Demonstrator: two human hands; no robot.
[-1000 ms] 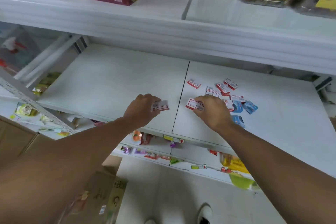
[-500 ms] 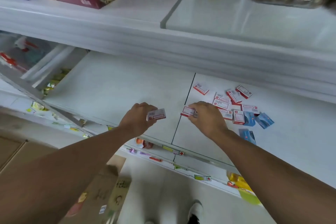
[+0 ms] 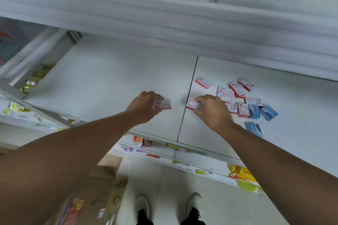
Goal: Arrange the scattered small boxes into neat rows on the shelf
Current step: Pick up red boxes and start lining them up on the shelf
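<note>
Head view, looking down at a white shelf (image 3: 102,82). The left hand (image 3: 144,107) pinches one red-and-white box (image 3: 162,104) just above the bare left panel. The right hand (image 3: 213,110) grips another red-and-white box (image 3: 193,104) beside the panel seam (image 3: 188,97). Further right, the scattered boxes (image 3: 236,97) (red-and-white, with a few blue ones (image 3: 268,112)) lie jumbled and overlapping. No row is visible yet, so the task looks barely begun; nearly all boxes remain to be lined up.
</note>
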